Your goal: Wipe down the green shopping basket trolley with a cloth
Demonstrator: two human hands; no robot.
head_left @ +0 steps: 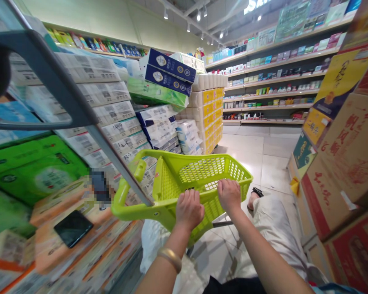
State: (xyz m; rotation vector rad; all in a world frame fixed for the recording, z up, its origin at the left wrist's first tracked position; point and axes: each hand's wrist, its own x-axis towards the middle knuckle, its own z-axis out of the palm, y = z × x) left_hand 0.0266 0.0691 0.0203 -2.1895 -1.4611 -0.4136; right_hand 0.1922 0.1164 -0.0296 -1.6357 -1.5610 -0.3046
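A lime-green plastic shopping basket [171,179] on a trolley stands in front of me in a shop aisle. My left hand [189,210], with a gold bangle on the wrist, is closed over the basket's near rim. My right hand [230,196] grips the same rim a little to the right. The basket looks empty through its mesh wall. Its grey pull handle [49,81] rises to the upper left, close to the camera. My knee in light trousers [272,224] and a sandalled foot [254,198] show just right of the basket.
Stacked tissue and paper packs [116,114] line the left side. A black phone [73,228] lies on orange packs at lower left. Cardboard boxes [346,163] are piled on the right. Tiled floor [257,155] runs ahead to stocked shelves [270,81].
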